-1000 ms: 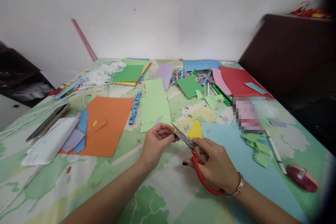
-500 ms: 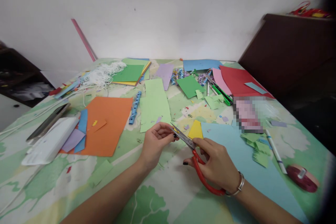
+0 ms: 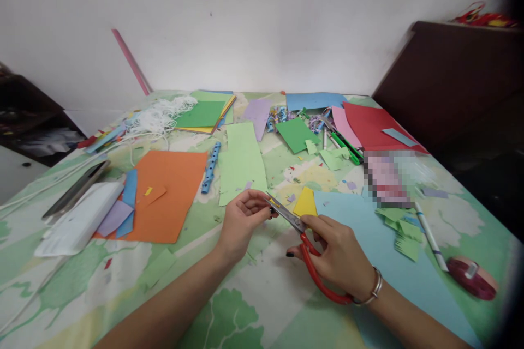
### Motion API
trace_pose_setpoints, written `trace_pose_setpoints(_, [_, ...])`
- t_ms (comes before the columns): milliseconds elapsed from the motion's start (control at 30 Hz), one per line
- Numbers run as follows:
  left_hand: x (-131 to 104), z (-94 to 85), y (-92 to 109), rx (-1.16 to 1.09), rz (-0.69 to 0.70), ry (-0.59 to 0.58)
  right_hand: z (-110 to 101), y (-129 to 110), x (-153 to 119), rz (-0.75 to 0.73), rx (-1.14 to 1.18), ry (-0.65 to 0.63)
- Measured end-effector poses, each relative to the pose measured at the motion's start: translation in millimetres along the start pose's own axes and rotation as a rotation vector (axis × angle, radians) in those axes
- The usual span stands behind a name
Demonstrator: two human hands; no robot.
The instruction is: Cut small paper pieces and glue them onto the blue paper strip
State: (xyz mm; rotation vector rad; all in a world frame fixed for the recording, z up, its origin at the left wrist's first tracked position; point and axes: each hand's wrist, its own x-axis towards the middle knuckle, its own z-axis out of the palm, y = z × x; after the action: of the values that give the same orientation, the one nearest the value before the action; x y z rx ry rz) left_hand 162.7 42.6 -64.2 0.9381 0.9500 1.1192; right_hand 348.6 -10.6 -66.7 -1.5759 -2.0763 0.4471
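Observation:
My right hand (image 3: 338, 253) is closed round the red handles of a pair of scissors (image 3: 313, 270), whose blades point up and left. At the blade tips, my left hand (image 3: 248, 221) pinches a small yellow paper piece (image 3: 275, 203), mostly hidden by fingers and blades. A larger yellow paper scrap (image 3: 305, 203) lies just beyond the scissors. Behind my left hand is a light green paper sheet (image 3: 242, 166). Light blue paper (image 3: 393, 278) lies partly under my right hand and forearm.
Orange paper (image 3: 176, 196), a blue dotted paper roll (image 3: 211, 168) and a white power strip (image 3: 77, 223) are at left. White yarn (image 3: 164, 114) sits further back. A green cutter (image 3: 344, 144), light green fringed scraps (image 3: 405, 240), a marker (image 3: 430, 234) and a dark red mouse-shaped object (image 3: 471, 278) stand right.
Almost nothing differs. The scissor blades look slightly closer together at the yellow piece; both hands stay in the same place.

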Motion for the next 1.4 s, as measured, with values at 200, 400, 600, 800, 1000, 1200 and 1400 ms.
trace_pose_setpoints(200, [-0.9,1.0,1.1,0.003,-0.008,0.009,-0.5,0.3,0.0,-0.01,-0.003,0.006])
trace_pose_setpoints(400, [0.6,1.2,1.5,-0.01,-0.037,0.027,-1.7,0.3,1.5,-0.004,-0.014,-0.023])
trace_pose_setpoints(600, [1.0,-0.3,0.1,-0.003,-0.028,0.001,-2.0,0.0,2.4,0.001,-0.01,-0.039])
trace_pose_setpoints(800, [1.0,0.5,1.0,0.004,-0.025,0.012,-1.4,-0.6,2.3,-0.016,-0.031,-0.029])
trace_pose_setpoints(1000, [1.0,1.3,-1.5,-0.032,-0.027,-0.016,-1.1,-1.8,1.7,-0.028,-0.015,-0.005])
trace_pose_setpoints(1200, [-0.5,2.6,-1.5,-0.041,-0.025,-0.022,0.1,-0.4,0.8,-0.007,-0.002,-0.025])
trace_pose_setpoints(1400, [-0.9,2.3,-0.2,-0.047,-0.011,-0.01,-0.1,0.3,1.2,0.006,0.005,-0.04])
